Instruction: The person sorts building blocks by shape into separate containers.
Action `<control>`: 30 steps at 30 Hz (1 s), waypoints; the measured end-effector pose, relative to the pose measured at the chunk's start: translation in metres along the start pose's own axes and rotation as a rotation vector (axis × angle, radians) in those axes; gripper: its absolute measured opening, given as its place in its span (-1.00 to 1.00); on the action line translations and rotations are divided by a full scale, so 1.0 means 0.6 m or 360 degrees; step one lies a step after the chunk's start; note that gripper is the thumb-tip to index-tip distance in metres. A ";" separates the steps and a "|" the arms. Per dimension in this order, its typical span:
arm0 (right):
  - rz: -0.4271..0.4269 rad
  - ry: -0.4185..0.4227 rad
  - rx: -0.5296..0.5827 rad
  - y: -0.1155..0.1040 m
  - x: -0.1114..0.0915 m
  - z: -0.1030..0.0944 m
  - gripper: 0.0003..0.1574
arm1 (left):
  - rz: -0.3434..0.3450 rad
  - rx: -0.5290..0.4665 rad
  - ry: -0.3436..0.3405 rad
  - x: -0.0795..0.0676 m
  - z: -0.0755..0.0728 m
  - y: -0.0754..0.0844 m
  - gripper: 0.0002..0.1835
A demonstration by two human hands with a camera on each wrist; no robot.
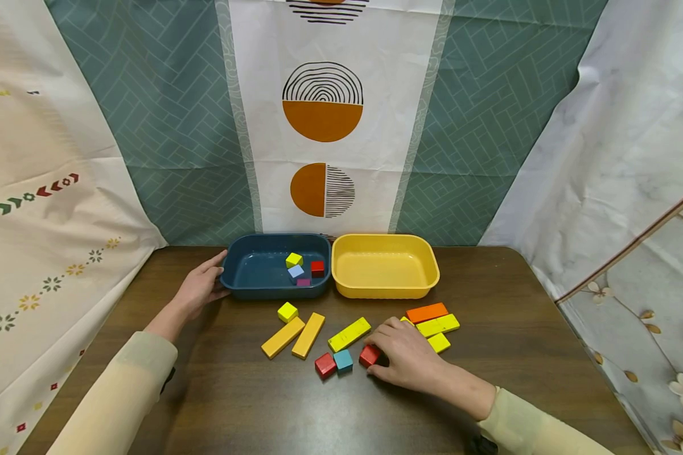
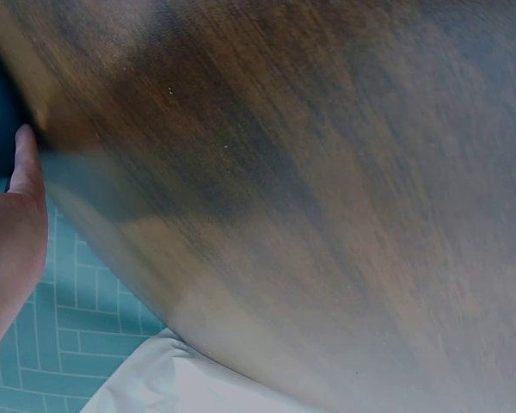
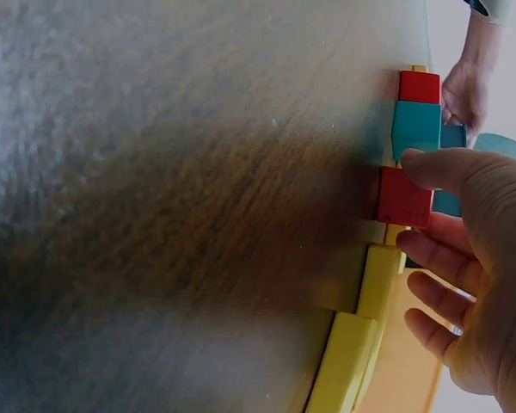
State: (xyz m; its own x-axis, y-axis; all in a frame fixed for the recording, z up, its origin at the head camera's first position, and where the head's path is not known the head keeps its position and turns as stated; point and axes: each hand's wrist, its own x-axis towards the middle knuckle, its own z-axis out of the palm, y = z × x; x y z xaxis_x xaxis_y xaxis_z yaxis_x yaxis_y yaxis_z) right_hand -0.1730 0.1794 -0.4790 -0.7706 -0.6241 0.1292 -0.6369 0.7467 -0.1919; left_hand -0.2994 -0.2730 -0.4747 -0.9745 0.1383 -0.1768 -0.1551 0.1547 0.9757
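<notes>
My right hand [image 1: 406, 357] pinches a red cube [image 1: 369, 355] low at the table, thumb on the near side; the right wrist view shows the thumb against the red cube [image 3: 402, 198]. Left of it a teal cube [image 1: 343, 361] and another red cube [image 1: 326, 366] stand side by side. My left hand [image 1: 199, 287] touches the left end of the dark blue tray [image 1: 279, 293] with fairly straight fingers. Inside that tray lie a yellow cube [image 1: 294, 260], a light blue block [image 1: 296, 272], a red block [image 1: 317, 269] and a purple block [image 1: 303, 282].
A yellow tray [image 1: 384, 292] stands right beside the blue one. Orange-yellow bars [image 1: 283, 337], a yellow cube [image 1: 288, 312] and a yellow bar [image 1: 350, 334] lie in front. Beyond my right hand are an orange bar [image 1: 427, 313] and yellow blocks [image 1: 439, 325]. Curtains hang behind the table.
</notes>
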 end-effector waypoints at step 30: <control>0.0119 0.0064 0.0063 -0.007 -0.002 0.004 -0.57 | 0.0002 0.0012 -0.0007 0.000 -0.001 0.000 -0.40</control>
State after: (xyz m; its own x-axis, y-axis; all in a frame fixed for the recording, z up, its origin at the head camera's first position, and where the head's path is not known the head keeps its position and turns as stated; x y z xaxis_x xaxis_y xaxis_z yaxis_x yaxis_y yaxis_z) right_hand -0.1693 0.1766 -0.4810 -0.8167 -0.5568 0.1517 -0.5769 0.7806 -0.2406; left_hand -0.2994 -0.2735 -0.4744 -0.9740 0.1426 -0.1761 -0.1525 0.1620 0.9749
